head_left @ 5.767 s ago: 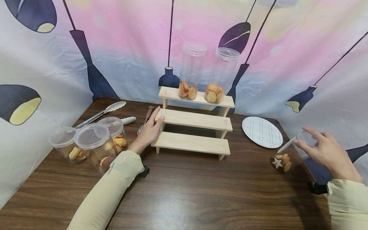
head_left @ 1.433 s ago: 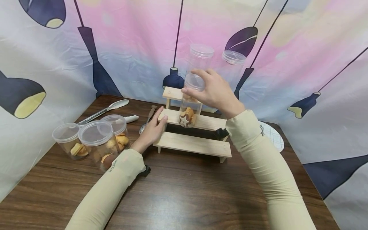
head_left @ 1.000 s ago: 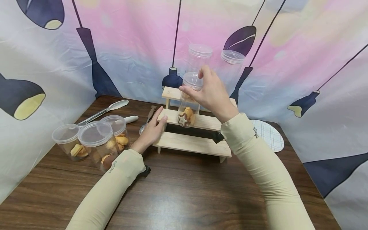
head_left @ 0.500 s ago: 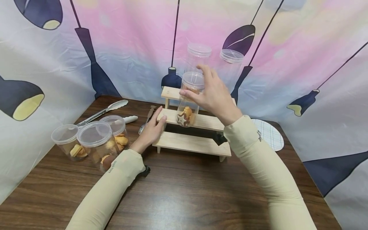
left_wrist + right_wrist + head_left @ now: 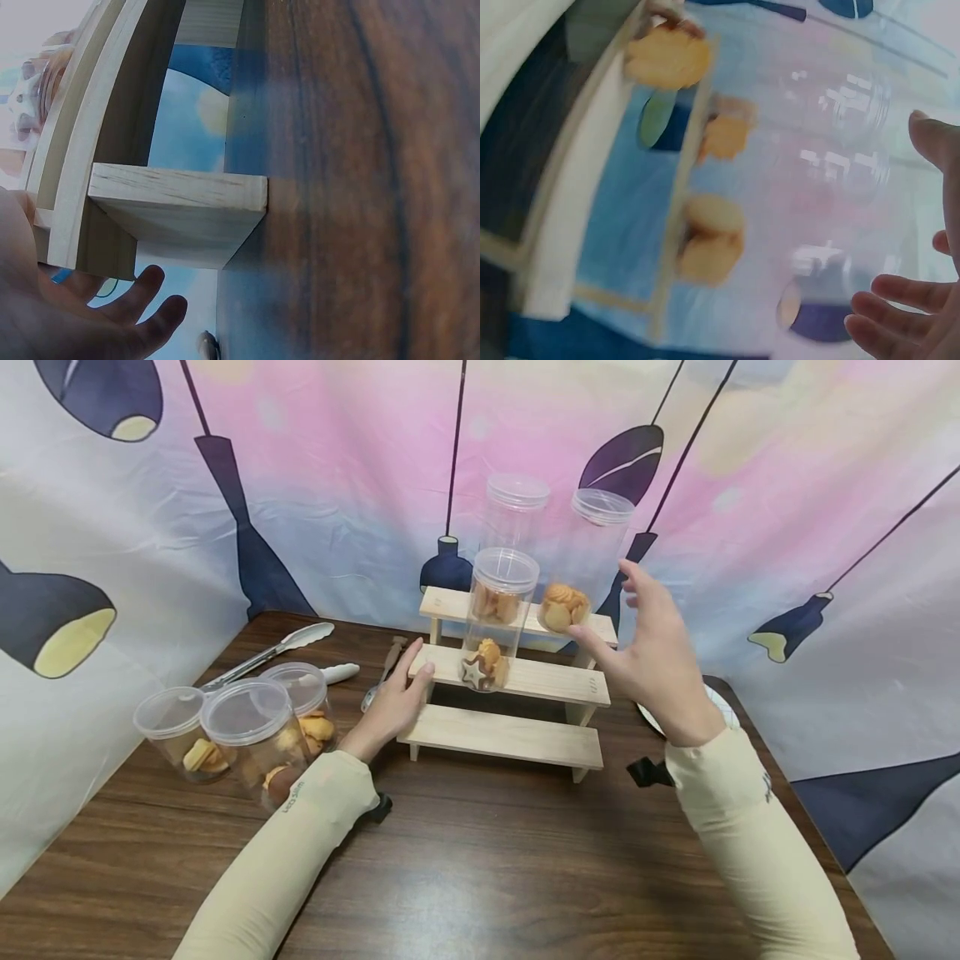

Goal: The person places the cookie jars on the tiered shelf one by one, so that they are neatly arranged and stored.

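A three-tier wooden stand (image 5: pixel 502 735) stands on the table. My left hand (image 5: pixel 390 697) holds the left end of its middle board, the thumb over the wood; two fingertips show free of it in the left wrist view. On that middle board, a clear lidded jar (image 5: pixel 504 618) with a star-shaped cookie stands upright. Two taller clear jars with cookies are on the top board: the left jar (image 5: pixel 517 514) partly behind the front one, the right jar (image 5: pixel 566 606) in plain sight. To the right of these, my right hand (image 5: pixel 656 652) hovers with fingers spread, holding nothing.
Three lidded jars (image 5: pixel 247 718) of cookies cluster at the left. Behind them lie tongs (image 5: pixel 270 652) with pale tips, and a utensil (image 5: pixel 386 672) lies beside the left hand. A white checked plate (image 5: pixel 720 706) at the right is partly hidden by the right wrist.
The right hand brought the star-cookie jar from the table's right side onto the middle board, then let go and drew away right. The left hand has stayed on the stand.
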The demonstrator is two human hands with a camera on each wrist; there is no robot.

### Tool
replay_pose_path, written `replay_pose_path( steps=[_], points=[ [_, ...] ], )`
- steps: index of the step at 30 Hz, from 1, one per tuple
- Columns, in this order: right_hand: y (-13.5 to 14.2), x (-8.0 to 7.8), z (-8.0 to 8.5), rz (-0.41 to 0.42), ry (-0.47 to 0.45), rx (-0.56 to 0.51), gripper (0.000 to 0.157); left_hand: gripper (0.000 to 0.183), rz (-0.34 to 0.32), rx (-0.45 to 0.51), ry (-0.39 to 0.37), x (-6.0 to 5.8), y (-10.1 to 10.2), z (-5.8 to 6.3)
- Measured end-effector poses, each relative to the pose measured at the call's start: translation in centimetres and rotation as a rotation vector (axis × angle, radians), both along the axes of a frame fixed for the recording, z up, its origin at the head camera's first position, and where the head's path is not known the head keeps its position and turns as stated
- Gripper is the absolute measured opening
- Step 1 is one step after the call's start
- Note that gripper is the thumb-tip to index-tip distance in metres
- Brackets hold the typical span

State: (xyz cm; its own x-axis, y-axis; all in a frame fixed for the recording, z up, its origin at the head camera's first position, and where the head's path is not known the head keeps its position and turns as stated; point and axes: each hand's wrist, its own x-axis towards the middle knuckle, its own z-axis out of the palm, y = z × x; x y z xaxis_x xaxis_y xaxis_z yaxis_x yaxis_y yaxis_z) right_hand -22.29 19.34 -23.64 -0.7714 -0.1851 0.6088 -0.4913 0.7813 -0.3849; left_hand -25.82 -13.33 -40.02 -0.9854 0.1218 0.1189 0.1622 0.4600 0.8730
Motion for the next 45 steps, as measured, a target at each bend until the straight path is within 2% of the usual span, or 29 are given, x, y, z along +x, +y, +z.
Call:
replay_pose_path(
  steps=[5,9,15,19,24,32,39,45],
  points=[
    [3.1,0.7,-2.9,-0.065,-0.112,-0.110,0.093,0.063,0.008,-0.009,0.002,0.0,-0.2,0.2],
    [4.9,0.5,-5.7,-0.098,-0.236,-0.158,0.097,0.064,0.008,-0.021,0.004,-0.1,-0.3,0.2],
    [6.3,-0.7,-9.8,-0.081,-0.350,-0.211,0.101,0.063,0.017,-0.026,0.006,-0.1,-0.2,0.2],
    [6.2,-1.2,-11.5,-0.071,-0.395,-0.232,0.102,0.064,0.012,-0.024,0.004,-0.1,-0.1,0.1],
    [5.7,-1.7,-13.0,-0.060,-0.460,-0.240,0.102,0.064,0.006,-0.018,0.009,-0.2,0.0,0.1],
    [6.2,-2.1,-14.9,0.020,-0.543,-0.217,0.094,0.064,-0.002,-0.019,0.007,-0.1,0.2,0.0],
    [6.1,-2.2,-15.9,0.068,-0.557,-0.181,0.077,0.069,-0.001,-0.012,0.009,-0.2,0.2,-0.1],
    [5.8,-2.4,-16.1,0.068,-0.551,-0.163,0.067,0.064,0.001,-0.001,0.014,-0.2,0.1,-0.1]
  ],
)
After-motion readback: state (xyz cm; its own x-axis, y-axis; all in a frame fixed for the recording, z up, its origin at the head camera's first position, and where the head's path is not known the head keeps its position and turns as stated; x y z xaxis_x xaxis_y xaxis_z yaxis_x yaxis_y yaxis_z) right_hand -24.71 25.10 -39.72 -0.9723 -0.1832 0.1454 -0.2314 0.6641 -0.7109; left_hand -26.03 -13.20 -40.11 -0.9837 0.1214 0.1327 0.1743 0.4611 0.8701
